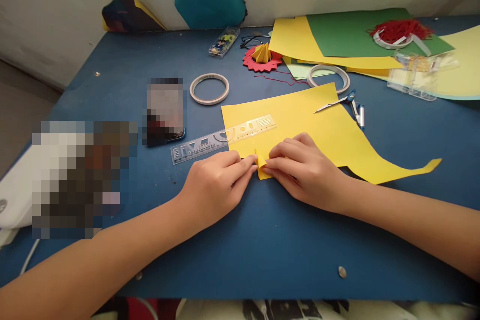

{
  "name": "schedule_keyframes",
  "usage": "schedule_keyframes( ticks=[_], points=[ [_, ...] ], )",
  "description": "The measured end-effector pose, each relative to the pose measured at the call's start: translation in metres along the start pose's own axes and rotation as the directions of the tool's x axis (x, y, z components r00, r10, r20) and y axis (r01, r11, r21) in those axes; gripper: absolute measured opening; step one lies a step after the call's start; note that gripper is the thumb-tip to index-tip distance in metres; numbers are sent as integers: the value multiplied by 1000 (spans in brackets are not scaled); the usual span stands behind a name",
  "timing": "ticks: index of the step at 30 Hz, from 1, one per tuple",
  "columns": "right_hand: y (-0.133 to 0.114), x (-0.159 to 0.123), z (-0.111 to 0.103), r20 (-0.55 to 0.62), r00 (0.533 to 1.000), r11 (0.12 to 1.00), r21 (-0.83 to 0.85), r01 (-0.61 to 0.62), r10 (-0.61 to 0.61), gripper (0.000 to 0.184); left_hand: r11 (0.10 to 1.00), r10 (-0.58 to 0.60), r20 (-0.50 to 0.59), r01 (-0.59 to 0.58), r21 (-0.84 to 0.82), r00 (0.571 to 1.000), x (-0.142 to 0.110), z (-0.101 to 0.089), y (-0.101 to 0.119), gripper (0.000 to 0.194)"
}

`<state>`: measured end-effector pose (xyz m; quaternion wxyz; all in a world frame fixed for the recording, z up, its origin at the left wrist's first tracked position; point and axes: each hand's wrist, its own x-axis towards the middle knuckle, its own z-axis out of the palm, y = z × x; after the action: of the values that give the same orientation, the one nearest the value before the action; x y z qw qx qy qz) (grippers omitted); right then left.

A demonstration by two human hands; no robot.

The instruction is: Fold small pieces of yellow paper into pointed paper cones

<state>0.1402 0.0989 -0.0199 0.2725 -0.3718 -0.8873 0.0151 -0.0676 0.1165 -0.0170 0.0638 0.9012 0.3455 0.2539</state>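
Note:
Between my two hands stands a small folded piece of yellow paper (262, 169), its near edge on the blue table. My left hand (219, 180) pinches it from the left with thumb and fingers pressed together. From the right, the fingertips of my right hand (309, 172) close on its other side. Just beyond lies a large yellow sheet (292, 110), with a long curled strip at its right end. A clear plastic ruler (225, 139) lies partly across that sheet's left edge. On the sheet's right side rests a compass (337, 103) with its legs spread.
A roll of tape (210, 103) and a phone (165, 137) lie left of the sheet. Behind are a second tape roll (347, 80), a red-and-yellow paper flower (262, 55), green card (348, 30), red thread (405, 31) and a clear case (412, 92). A blurred white device (17, 185) sits far left.

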Motion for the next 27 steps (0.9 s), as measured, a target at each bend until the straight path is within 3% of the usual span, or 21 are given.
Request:
schedule_keyframes(
  ticks=[11, 27],
  points=[
    [0, 0, 1, 6, 1000, 1000, -10, -2, 2, 12, 997, -15, 1, 15, -79, 1000, 2, -3, 1, 21],
    [0, 0, 1, 15, 1000, 1000, -6, -12, 13, 12, 1000, 18, 85, -17, -12, 996, 3, -10, -2, 19]
  ],
)
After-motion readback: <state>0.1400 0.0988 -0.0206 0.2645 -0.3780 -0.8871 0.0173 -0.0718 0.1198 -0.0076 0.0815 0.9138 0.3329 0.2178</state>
